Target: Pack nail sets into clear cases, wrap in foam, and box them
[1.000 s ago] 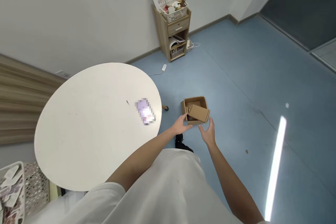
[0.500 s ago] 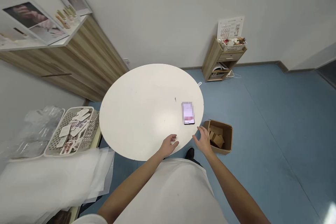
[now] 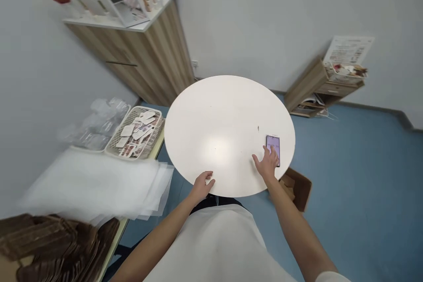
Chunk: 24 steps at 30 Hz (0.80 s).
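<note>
A smartphone [image 3: 277, 158] with a lit screen lies flat near the right side of the round white table [image 3: 198, 114]. Over its left and lower part reaches my right hand [image 3: 267, 163], fingers spread; whether a fingertip touches the screen I cannot tell. My left hand [image 3: 201, 186] is at the table's front edge with its fingers apart and nothing in it. A tiny dark mark or object [image 3: 258, 128] sits on the tabletop, up and left of the phone.
Left of the table stand a white basket of cards [image 3: 110, 146], clear plastic bags [image 3: 99, 125], white sheets [image 3: 99, 180] and brown folded material [image 3: 49, 242]. A wooden cabinet [image 3: 158, 53] is at the back left, a small shelf unit [image 3: 307, 83] at the back right. A cardboard box [image 3: 304, 189] is on the floor.
My view has swung left. My right hand has moved from beyond the table's edge to over the phone. My left hand stays by the front edge.
</note>
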### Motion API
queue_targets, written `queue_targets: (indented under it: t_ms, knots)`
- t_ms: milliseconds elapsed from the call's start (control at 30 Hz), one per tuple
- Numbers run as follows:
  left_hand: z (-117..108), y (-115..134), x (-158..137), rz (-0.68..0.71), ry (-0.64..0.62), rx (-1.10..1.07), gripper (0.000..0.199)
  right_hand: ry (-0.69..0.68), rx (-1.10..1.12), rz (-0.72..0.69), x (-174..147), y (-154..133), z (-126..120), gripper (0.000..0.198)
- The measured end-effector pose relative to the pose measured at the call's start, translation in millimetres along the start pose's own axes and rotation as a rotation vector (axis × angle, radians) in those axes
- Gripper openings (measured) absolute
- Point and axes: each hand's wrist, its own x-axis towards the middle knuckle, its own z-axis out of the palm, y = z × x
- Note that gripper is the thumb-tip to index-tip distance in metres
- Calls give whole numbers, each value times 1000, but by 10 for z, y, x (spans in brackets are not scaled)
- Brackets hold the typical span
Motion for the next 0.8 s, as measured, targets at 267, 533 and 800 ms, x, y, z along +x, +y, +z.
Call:
queue_targets:
  t_ms: [267,533,800]
  knots:
    - [-517,-48,-14,-47,404,-78,33,-390,269,-592,-24,-1509,528,50]
    - [-1345,-439,-188,-178,678,-123,35,-733,352,-821,-127,-2590,884,45]
    - [-2386,-906,196,-193,834,-354,36,-796,337,-876,-201,-3724,1498,39]
